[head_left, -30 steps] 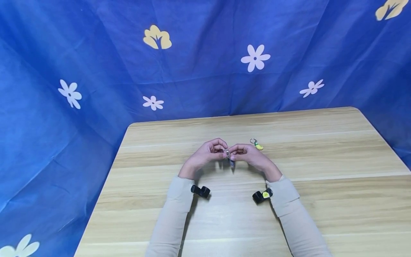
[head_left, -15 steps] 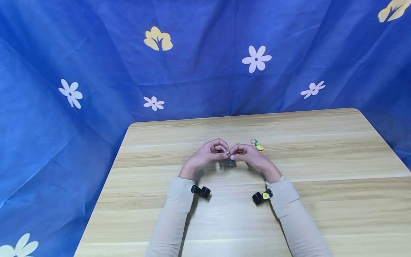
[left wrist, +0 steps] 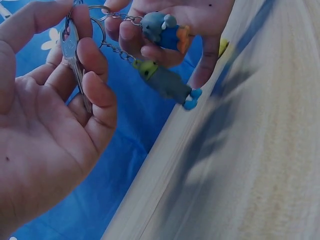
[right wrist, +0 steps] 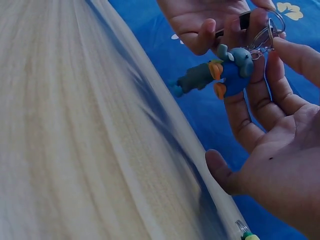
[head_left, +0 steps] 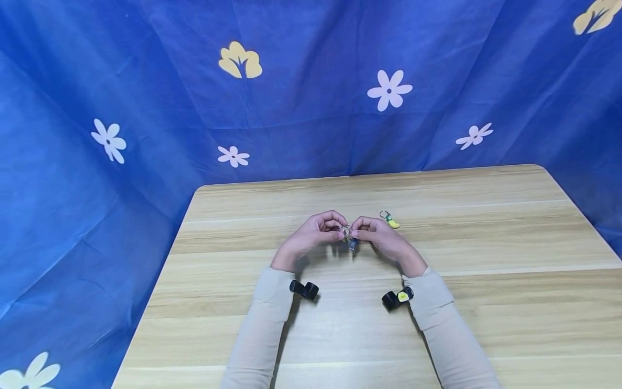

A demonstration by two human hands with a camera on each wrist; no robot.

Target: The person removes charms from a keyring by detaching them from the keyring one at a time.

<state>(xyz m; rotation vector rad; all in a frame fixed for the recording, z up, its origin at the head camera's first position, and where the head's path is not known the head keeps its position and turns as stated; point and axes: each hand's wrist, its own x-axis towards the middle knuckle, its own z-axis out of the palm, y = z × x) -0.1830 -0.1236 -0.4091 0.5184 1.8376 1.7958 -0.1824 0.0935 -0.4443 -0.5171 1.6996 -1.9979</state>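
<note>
My left hand (head_left: 313,232) holds a silver key (left wrist: 72,50) between thumb and fingers; the key lies along the fingers. Metal key rings (right wrist: 270,27) meet where both hands come together. With thumb and fingertip, my right hand (head_left: 381,235) pinches a key ring beside the chain. From the rings hang two figure charms: an elephant (right wrist: 239,65) in blue with orange feet, in front of my right fingers, and a grey figure (left wrist: 165,80) with a green head and light blue feet. In the head view the charms show small and dark below the fingertips.
Behind my right hand, a keychain with a yellow charm (head_left: 392,222) and a metal ring lies on the wooden table (head_left: 486,227). A blue flowered curtain (head_left: 301,124) stands along the table's back and left edges. Black wrist cameras (head_left: 309,290) sit on both cuffs.
My right fingertips have shifted slightly right, away from the left ones, and more of the ring shows between them. The hanging charms have swung and turned. My left hand stays almost in place.
</note>
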